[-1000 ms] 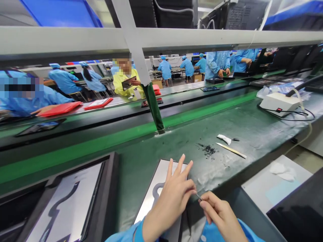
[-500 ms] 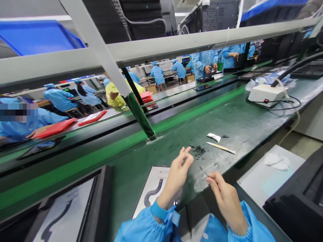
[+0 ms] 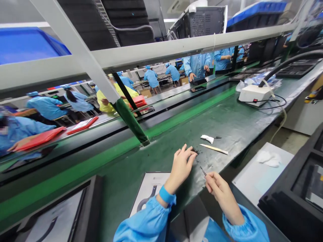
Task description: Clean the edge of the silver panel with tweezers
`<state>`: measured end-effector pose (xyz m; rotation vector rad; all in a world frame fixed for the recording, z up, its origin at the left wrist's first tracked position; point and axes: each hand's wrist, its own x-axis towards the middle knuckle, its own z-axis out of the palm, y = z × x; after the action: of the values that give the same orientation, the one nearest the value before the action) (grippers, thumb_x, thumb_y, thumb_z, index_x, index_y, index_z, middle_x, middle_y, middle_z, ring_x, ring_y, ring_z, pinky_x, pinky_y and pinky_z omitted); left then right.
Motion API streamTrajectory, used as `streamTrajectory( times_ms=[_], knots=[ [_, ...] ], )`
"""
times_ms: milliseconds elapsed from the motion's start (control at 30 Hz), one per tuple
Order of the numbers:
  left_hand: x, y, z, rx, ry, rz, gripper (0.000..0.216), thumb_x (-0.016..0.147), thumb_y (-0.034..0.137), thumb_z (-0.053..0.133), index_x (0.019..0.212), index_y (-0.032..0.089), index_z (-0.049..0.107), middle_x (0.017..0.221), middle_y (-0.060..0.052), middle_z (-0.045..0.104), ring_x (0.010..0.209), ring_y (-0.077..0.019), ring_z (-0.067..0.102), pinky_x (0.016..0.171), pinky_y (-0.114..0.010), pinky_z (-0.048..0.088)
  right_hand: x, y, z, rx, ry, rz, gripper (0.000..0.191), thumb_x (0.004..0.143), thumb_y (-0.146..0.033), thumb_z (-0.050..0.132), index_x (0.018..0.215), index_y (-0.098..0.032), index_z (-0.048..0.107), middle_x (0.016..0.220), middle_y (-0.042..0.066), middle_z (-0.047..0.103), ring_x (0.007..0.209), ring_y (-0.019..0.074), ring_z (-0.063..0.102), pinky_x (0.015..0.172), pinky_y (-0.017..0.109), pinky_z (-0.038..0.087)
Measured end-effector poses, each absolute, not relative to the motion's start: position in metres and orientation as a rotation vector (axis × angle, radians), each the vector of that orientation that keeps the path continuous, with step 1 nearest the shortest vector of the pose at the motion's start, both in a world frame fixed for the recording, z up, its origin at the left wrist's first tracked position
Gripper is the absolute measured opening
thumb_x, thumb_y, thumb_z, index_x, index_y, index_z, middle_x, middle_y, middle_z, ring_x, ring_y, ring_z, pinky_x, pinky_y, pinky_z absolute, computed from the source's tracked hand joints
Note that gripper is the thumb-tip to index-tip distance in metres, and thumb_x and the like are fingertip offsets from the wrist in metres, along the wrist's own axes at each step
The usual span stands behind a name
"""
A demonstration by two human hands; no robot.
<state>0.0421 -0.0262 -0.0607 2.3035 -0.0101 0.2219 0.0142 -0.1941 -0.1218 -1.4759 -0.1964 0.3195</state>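
Observation:
My left hand (image 3: 182,164) reaches over a small pile of black scraps (image 3: 194,152) on the green bench top. Its fingers are apart and bent down at the pile, hiding part of it, with nothing visible in their grip. My right hand (image 3: 219,189), nearer the bench's front edge, pinches a pair of thin metal tweezers (image 3: 203,170), tips pointing toward the scraps. Beyond the hands lie a pale pointed stick (image 3: 214,149) and a white wrapped piece (image 3: 207,138) with a small black tip. Partly behind my left forearm is a flat panel with a white printed face (image 3: 143,193).
A black foam-edged tray (image 3: 94,201) holds a similar panel at left. A white box with a red switch (image 3: 254,95) and a black hose stands at back right. A slanted post (image 3: 131,122) rises from the bench. Co-workers in blue sit beyond the conveyor.
My left hand has moved onto the black scraps, its fingers turning downward and covering part of the pile. My right hand still holds the tweezers near it. The view has shifted slightly.

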Motion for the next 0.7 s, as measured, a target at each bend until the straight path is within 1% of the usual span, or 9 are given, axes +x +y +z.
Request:
streamTrajectory(
  times_ms=[67, 100, 200, 367, 433, 500, 600, 667, 700],
  knots=[
    [0.036, -0.027, -0.064, 2.274, -0.020, 0.143, 0.016, 0.091, 0.030, 0.059, 0.084, 0.022, 0.072, 0.131, -0.012, 0.065, 0.144, -0.0308, 0.036, 0.115, -0.057, 0.026, 0.016, -0.193, -0.121, -1.453, -0.184, 0.325, 0.053, 0.081, -0.075, 0.055, 0.076, -0.022, 0.052, 0.054, -0.008, 0.040, 0.046, 0.0099, 0.032, 0.043, 0.023, 0.023],
    [0.033, -0.027, -0.064, 2.256, -0.026, 0.107, 0.015, 0.089, 0.031, 0.062, 0.082, 0.022, 0.072, 0.128, -0.013, 0.068, 0.143, -0.0321, 0.037, 0.114, -0.058, 0.028, 0.017, -0.192, -0.121, -1.445, -0.179, 0.323, 0.052, 0.081, -0.074, 0.056, 0.077, -0.022, 0.052, 0.054, -0.008, 0.040, 0.046, 0.0094, 0.031, 0.043, 0.023, 0.022],
    [0.028, -0.027, -0.063, 2.200, -0.037, 0.046, 0.011, 0.085, 0.029, 0.066, 0.079, 0.021, 0.070, 0.123, -0.012, 0.070, 0.144, -0.0326, 0.035, 0.115, -0.058, 0.026, 0.018, -0.189, -0.121, -1.424, -0.173, 0.320, 0.052, 0.081, -0.074, 0.058, 0.078, -0.022, 0.053, 0.055, -0.008, 0.041, 0.045, 0.0085, 0.028, 0.042, 0.023, 0.018],
    [0.025, -0.032, -0.066, 2.131, -0.003, 0.097, 0.013, 0.090, 0.025, 0.059, 0.078, 0.021, 0.061, 0.140, -0.010, 0.059, 0.149, -0.0287, 0.020, 0.118, -0.055, 0.020, 0.017, -0.183, -0.114, -1.350, -0.130, 0.378, 0.058, 0.076, -0.078, 0.060, 0.083, -0.020, 0.055, 0.055, -0.010, 0.035, 0.045, 0.0069, 0.021, 0.042, 0.021, 0.014],
    [0.024, -0.037, -0.070, 2.104, 0.037, 0.137, 0.013, 0.093, 0.023, 0.054, 0.080, 0.022, 0.058, 0.146, -0.010, 0.053, 0.150, -0.0271, 0.017, 0.118, -0.053, 0.021, 0.015, -0.178, -0.110, -1.288, -0.078, 0.411, 0.059, 0.074, -0.078, 0.061, 0.084, -0.020, 0.055, 0.057, -0.011, 0.031, 0.046, 0.0062, 0.018, 0.042, 0.021, 0.012],
    [0.023, -0.043, -0.074, 2.074, 0.078, 0.172, 0.015, 0.097, 0.023, 0.050, 0.083, 0.022, 0.054, 0.149, -0.010, 0.050, 0.150, -0.0264, 0.021, 0.117, -0.050, 0.027, 0.013, -0.172, -0.105, -1.237, -0.027, 0.397, 0.061, 0.072, -0.079, 0.062, 0.084, -0.020, 0.054, 0.058, -0.011, 0.029, 0.046, 0.0058, 0.017, 0.043, 0.020, 0.011],
    [0.027, -0.043, -0.073, 2.045, 0.120, 0.238, 0.017, 0.100, 0.025, 0.043, 0.085, 0.022, 0.051, 0.147, -0.011, 0.053, 0.143, -0.0247, 0.040, 0.112, -0.043, 0.037, 0.007, -0.164, -0.104, -1.194, 0.020, 0.356, 0.064, 0.069, -0.081, 0.063, 0.084, -0.019, 0.054, 0.058, -0.011, 0.030, 0.047, 0.0054, 0.016, 0.043, 0.019, 0.010],
    [0.034, -0.035, -0.068, 2.050, 0.144, 0.314, 0.022, 0.103, 0.028, 0.035, 0.088, 0.022, 0.050, 0.147, -0.012, 0.053, 0.139, -0.0217, 0.046, 0.110, -0.040, 0.039, 0.002, -0.161, -0.106, -1.186, 0.045, 0.349, 0.063, 0.069, -0.080, 0.064, 0.082, -0.020, 0.052, 0.057, -0.012, 0.030, 0.047, 0.0050, 0.016, 0.042, 0.018, 0.010],
    [0.039, -0.028, -0.064, 2.065, 0.156, 0.356, 0.025, 0.105, 0.028, 0.029, 0.090, 0.022, 0.049, 0.148, -0.012, 0.051, 0.140, -0.0205, 0.044, 0.111, -0.039, 0.038, 0.001, -0.161, -0.108, -1.187, 0.061, 0.352, 0.062, 0.068, -0.080, 0.066, 0.081, -0.020, 0.051, 0.057, -0.012, 0.029, 0.047, 0.0049, 0.016, 0.042, 0.018, 0.010]
  ],
)
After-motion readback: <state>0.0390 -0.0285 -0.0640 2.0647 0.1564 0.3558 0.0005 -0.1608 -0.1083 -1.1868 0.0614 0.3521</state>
